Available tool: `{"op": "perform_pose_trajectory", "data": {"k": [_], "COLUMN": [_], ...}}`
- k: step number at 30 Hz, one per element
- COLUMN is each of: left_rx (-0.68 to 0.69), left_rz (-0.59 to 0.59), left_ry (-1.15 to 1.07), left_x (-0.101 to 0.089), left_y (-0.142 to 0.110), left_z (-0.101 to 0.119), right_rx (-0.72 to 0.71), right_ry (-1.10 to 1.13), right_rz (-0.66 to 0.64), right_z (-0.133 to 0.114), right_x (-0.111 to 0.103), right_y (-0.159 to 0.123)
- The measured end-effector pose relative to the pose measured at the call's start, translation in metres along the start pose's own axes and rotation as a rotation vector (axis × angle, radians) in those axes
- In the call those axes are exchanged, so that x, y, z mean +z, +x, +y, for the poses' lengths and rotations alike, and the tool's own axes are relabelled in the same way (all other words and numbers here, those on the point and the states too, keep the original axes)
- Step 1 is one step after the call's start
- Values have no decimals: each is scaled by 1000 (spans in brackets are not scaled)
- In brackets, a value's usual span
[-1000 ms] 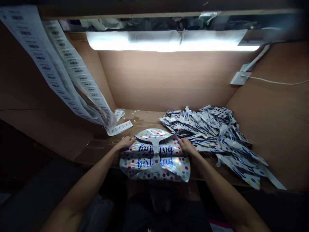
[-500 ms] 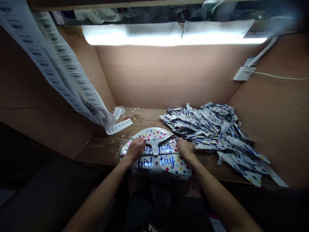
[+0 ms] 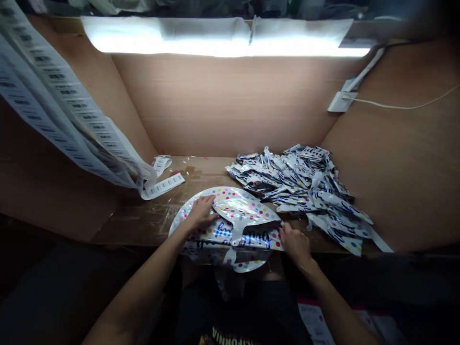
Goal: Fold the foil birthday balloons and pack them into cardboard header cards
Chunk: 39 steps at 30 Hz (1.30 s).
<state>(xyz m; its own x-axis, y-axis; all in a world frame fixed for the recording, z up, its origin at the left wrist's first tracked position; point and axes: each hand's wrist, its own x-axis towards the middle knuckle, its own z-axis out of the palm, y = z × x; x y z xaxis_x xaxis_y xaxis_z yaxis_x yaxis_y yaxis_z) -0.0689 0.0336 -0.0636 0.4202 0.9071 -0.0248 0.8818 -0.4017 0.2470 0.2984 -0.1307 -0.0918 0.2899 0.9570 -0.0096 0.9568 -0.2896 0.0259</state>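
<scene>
A round foil balloon (image 3: 230, 230) lies folded on the wooden bench top (image 3: 143, 225), silver with coloured polka dots and blue "birthday" lettering. My left hand (image 3: 201, 213) rests palm down on its upper left part, pressing on the foil. My right hand (image 3: 294, 244) sits at the right edge of the fold, its fingers curled against the foil. A silver flap (image 3: 244, 208) lies across the balloon's top half and hides part of the lettering. The balloon's short neck (image 3: 230, 256) hangs toward me at the lower edge.
A heap of flat foil balloons (image 3: 298, 187) lies to the right. Long barcode label strips (image 3: 68, 110) hang down at the left, with loose labels (image 3: 163, 186) on the bench. Brown board walls surround the bench, under a bright lamp (image 3: 223, 38).
The balloon's top part has been folded down toward me, and its round outline now shows at the left. My left hand moved up onto it. My right hand moved lower right. The view tilted down.
</scene>
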Motion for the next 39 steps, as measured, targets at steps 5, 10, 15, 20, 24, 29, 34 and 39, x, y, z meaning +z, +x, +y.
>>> {"op": "perform_pose_trajectory", "data": {"k": [5, 10, 15, 20, 24, 29, 34, 39], "left_rx": [86, 247, 385, 574, 598, 643, 637, 355], "left_rz": [-203, -176, -31, 207, 376, 216, 144, -61], "left_ry": [-43, -93, -136, 10, 78, -16, -42, -90], "left_x": [-4, -21, -66, -93, -55, 21, 38, 10], "left_y": [55, 70, 51, 12, -45, -104, -110, -80], "left_z": [46, 61, 63, 49, 33, 12, 3, 13], "right_rx": [-6, -280, -563, -729, -994, -1028, -933, -511], "right_ry": [66, 177, 569, 727, 526, 391, 467, 482], "right_rz": [64, 311, 84, 359, 520, 324, 191, -43], "right_z": [-3, -14, -30, -33, -25, -18, -3, -4], "right_x": [-7, -26, -78, -120, -86, 0, 21, -3], "right_y": [-5, 31, 102, 94, 34, -19, -18, 12]}}
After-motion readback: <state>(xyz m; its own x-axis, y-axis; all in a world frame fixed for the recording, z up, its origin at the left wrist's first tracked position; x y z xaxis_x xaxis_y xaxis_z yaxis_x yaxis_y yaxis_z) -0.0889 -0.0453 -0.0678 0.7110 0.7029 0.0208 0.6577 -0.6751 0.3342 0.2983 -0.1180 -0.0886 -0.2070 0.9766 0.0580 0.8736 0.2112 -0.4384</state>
